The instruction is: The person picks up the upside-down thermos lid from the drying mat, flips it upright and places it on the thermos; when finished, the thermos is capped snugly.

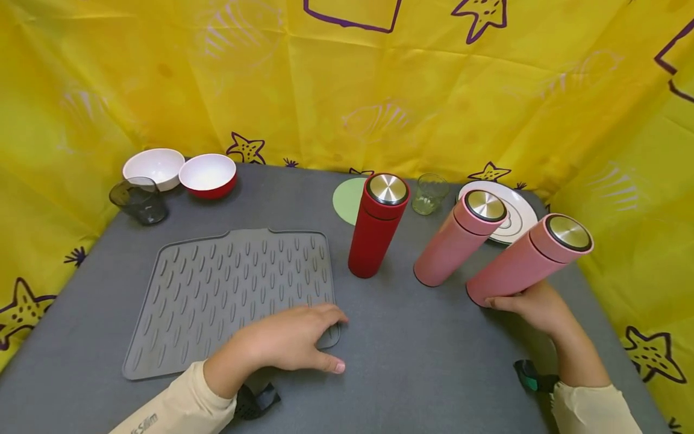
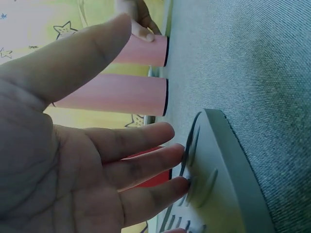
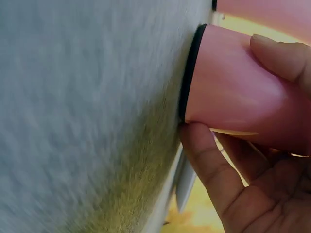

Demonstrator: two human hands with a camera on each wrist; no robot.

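Note:
My right hand (image 1: pixel 544 310) holds the rightmost pink thermos flask (image 1: pixel 520 268) low down near its base. In the right wrist view the thumb lies on one side of this flask and the fingers on the other, one fingertip close to its black bottom rim. A second pink thermos flask (image 1: pixel 450 250) stands to its left, and a red thermos flask (image 1: pixel 371 244) farther left. My left hand (image 1: pixel 293 337) hovers over the right front corner of a grey ribbed mat (image 1: pixel 217 295), thumb spread from loosely extended fingers, palm bare in the left wrist view.
Behind the flasks are a green disc (image 1: pixel 347 199), a clear glass (image 1: pixel 430 196) and a white plate (image 1: pixel 523 211). At back left sit a white bowl (image 1: pixel 157 166), a red bowl with white inside (image 1: pixel 208 175) and a dark glass (image 1: pixel 143 205). Yellow cloth (image 1: pixel 347 78) walls the table.

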